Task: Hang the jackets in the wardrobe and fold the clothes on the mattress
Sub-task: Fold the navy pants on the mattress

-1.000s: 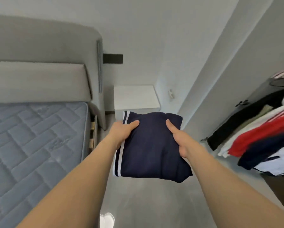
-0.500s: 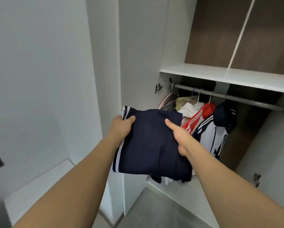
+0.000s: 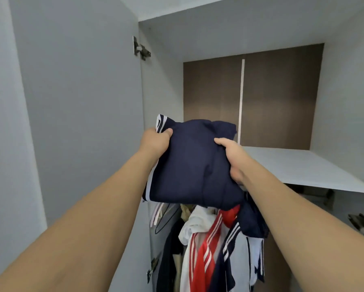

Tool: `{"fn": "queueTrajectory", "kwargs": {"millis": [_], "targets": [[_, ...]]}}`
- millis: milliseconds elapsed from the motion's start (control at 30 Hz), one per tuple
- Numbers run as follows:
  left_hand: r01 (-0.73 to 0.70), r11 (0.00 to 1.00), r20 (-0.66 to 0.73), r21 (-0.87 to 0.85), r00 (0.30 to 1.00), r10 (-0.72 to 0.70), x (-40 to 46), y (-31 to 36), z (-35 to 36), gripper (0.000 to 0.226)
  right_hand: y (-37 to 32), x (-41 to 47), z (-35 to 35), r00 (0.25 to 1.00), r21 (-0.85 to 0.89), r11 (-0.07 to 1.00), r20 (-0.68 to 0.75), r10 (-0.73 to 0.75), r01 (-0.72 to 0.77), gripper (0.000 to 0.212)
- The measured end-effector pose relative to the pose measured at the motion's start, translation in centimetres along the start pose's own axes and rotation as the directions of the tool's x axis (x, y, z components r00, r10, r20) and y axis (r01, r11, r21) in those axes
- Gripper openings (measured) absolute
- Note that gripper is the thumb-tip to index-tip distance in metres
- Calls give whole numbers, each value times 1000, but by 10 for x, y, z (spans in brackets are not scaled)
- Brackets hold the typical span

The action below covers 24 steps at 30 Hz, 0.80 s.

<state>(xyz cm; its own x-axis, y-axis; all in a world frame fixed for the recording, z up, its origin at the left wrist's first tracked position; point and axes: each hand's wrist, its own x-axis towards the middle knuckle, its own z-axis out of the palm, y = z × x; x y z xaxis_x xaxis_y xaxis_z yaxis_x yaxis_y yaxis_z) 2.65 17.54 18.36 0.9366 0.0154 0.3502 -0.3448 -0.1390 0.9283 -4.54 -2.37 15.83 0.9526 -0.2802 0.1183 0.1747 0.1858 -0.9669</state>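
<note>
Two bare forearms reach up and forward from the bottom corners of the head view. The left hand (image 3: 156, 140) pinches the striped edge of a folded navy garment (image 3: 194, 165), thumb on top and fingers out of sight beneath. The right hand (image 3: 232, 155) grips the opposite side, thumb pressed onto the cloth. The bundle is held in the air, at about the level of the white upper shelf (image 3: 303, 167) of the wardrobe and just in front of its near edge, not yet resting on it.

Below the bundle hang several jackets (image 3: 208, 245), red, white and navy with stripes, crowded together on hangers under the shelf. That part of the job looks done, as far as can be seen here. Further back, the brown back panel (image 3: 278, 102) closes the shelf bay, and the open door (image 3: 82, 102) stands to the left.

This garment is folded; setting it down remains. The mattress is out of view, so whether more clothes wait there cannot be told.
</note>
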Motion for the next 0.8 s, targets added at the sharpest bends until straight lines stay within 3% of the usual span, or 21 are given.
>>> {"fn": "queueTrajectory", "kwargs": {"millis": [167, 333, 533, 633, 733, 800], "targets": [[-101, 993, -18, 57, 995, 103, 94, 13, 23, 28, -23, 92, 2, 995, -44, 995, -35, -94, 92, 37], [-132, 987, 29, 87, 991, 130, 196, -7, 56, 18, -17, 187, 11, 984, -53, 993, -138, -115, 109, 39], [-43, 995, 131, 86, 991, 32, 316, -64, 106, 40, 11, 300, 14, 967, -86, 996, -250, -54, 33, 45], [36, 992, 154, 120, 987, -55, 362, -92, 130, 44, 28, 358, 17, 926, -127, 992, -374, -52, 4, 62], [41, 952, 128, 302, 988, -83, 392, -129, 152, 44, 51, 402, 19, 831, -362, 932, -527, -177, -31, 75], [-121, 811, 84, 572, 992, 89, 403, -163, 169, 53, 73, 428, 16, 850, -637, 760, -466, -246, -129, 72]]}}
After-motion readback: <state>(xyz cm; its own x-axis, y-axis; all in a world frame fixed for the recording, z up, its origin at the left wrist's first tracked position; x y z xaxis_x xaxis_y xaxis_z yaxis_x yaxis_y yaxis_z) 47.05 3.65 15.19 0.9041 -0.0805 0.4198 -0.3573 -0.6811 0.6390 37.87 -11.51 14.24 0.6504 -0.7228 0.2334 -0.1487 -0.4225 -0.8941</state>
